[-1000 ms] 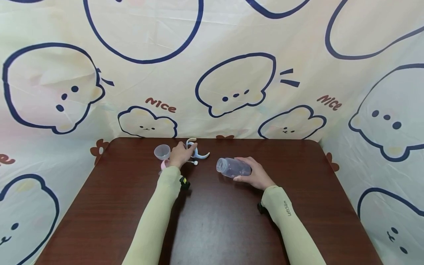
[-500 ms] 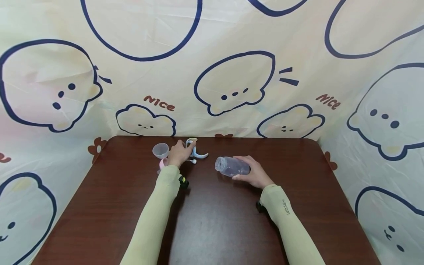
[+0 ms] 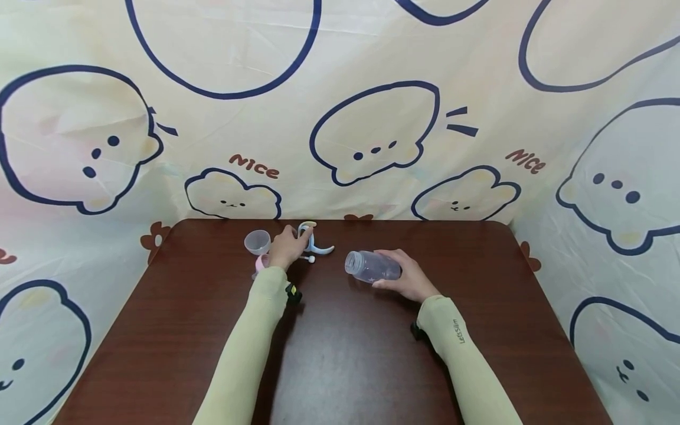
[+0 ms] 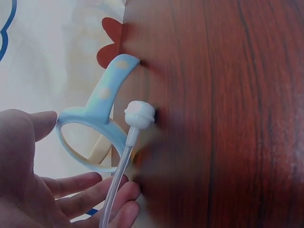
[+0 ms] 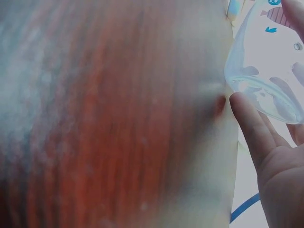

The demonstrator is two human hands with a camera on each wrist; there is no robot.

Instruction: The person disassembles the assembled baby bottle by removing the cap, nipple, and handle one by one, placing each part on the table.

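At the back of the table my left hand (image 3: 287, 248) holds a light blue bottle handle (image 3: 321, 250) with two curved grips. In the left wrist view, thumb and index finger meet opposite sides of the ring of this handle (image 4: 100, 102). A clear straw with a white weighted end (image 4: 140, 114) passes in front of those fingers. My right hand (image 3: 409, 277) grips a clear baby bottle (image 3: 374, 268) by its base end. The bottle lies tilted on its side, its uncapped mouth towards the left. Printed fish show on the bottle (image 5: 266, 61) in the right wrist view.
A clear dome cap (image 3: 257, 242) stands left of my left hand. Below it a pink ring-shaped part (image 3: 260, 263) is partly hidden by that hand. The dark wooden table (image 3: 340, 354) meets a cartoon-print cloth (image 3: 297, 130) at its back edge.
Both hands keep their places on the handle and the bottle. The whole head view has shifted very slightly to the left and up.
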